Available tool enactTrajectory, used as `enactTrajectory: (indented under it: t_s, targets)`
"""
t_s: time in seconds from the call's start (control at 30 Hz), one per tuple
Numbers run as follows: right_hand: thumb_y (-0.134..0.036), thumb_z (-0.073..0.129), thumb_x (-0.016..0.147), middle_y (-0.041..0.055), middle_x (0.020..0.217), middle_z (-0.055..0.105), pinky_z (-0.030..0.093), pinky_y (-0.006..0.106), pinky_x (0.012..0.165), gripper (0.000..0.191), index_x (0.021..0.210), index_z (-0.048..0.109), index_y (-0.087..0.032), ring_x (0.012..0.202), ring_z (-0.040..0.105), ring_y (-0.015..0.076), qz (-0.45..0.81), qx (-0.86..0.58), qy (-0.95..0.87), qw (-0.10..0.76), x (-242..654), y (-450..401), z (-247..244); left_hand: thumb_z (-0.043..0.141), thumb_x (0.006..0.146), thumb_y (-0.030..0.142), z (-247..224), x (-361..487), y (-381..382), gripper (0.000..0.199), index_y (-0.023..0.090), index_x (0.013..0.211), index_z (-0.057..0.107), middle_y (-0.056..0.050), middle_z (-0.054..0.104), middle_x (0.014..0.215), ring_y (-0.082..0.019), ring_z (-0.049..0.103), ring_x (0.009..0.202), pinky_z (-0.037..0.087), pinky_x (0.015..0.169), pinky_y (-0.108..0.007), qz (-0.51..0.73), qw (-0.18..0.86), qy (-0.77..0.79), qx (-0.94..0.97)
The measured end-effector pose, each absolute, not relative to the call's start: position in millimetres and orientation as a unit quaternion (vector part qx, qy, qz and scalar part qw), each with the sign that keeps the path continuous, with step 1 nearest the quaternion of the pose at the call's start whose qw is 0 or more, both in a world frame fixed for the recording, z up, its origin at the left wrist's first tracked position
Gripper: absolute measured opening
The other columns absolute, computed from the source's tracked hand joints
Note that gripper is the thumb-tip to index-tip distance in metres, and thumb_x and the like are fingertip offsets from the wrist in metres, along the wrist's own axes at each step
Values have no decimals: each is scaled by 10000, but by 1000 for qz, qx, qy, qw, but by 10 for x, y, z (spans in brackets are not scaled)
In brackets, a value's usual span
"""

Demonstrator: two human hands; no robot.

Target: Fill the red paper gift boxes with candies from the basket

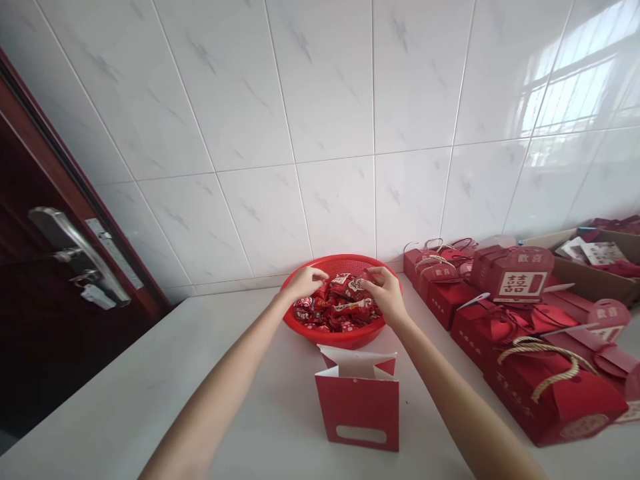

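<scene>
A red plastic basket (345,339) stands against the tiled wall, filled with red-wrapped candies (345,308). My left hand (306,281) is over the basket's left side, its fingers curled together at a red wrapper; what they pinch is too small to make out. Over the right side is my right hand (384,292), thumb and fingers closed around a red-wrapped candy. Between my forearms, in front of the basket, a red paper box (357,407) stands upright with its top open and a pale oval window low on its front.
Several closed red gift boxes (520,280) with cord handles line the table's right side. Behind them, a cardboard box (615,287) holds cards and red packets. A dark red door (30,320) with a metal handle is at the left, beyond the white table (240,400).
</scene>
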State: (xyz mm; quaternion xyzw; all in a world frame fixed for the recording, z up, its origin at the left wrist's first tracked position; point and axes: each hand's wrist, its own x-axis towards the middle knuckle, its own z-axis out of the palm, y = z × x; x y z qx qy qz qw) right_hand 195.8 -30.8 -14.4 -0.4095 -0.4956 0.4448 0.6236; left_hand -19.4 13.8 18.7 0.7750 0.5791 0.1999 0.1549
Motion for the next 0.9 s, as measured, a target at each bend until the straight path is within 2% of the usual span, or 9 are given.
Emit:
enactTrajectory:
  t_s: [0.13, 0.33, 0.57, 0.77, 0.9]
  targets:
    - [-310, 703, 575, -13, 682, 636, 467, 292, 612, 253, 762, 566, -210, 651, 588, 171, 442, -400, -515, 615, 1955, -339, -99, 577, 682, 88, 86, -430, 164, 226, 197, 777, 752, -67, 776, 912, -273, 693, 933, 502, 860, -330, 106, 101, 634, 760]
    - [-328, 670, 630, -31, 622, 590, 430, 272, 584, 184, 726, 571, -207, 606, 542, 150, 444, -388, -536, 604, 1971, -377, -62, 667, 605, 128, -69, -376, 181, 84, 211, 617, 661, -84, 738, 798, -316, 674, 910, 479, 862, -375, -6, 67, 647, 760]
    - [-335, 628, 668, -24, 653, 559, 425, 265, 577, 177, 680, 496, -217, 621, 514, 145, 427, -404, -522, 618, 1968, -361, -80, 740, 549, 216, -68, -346, 183, 146, 250, 687, 707, -28, 689, 681, -301, 660, 881, 446, 941, -399, -56, 98, 627, 771]
    - [-347, 642, 668, -10, 652, 590, 434, 272, 572, 183, 689, 514, -219, 637, 539, 163, 421, -409, -531, 611, 1973, -366, -83, 746, 620, 358, -57, -358, 275, 122, 258, 683, 716, -9, 706, 745, -235, 654, 810, 481, 784, -289, -56, 161, 620, 766]
    - [-352, 639, 672, -7, 666, 605, 436, 273, 570, 181, 704, 526, -214, 634, 547, 161, 420, -406, -539, 607, 1970, -369, -86, 785, 599, 374, -58, -313, 371, 198, 229, 716, 718, -27, 719, 786, -255, 666, 789, 489, 731, -298, -41, 193, 628, 753]
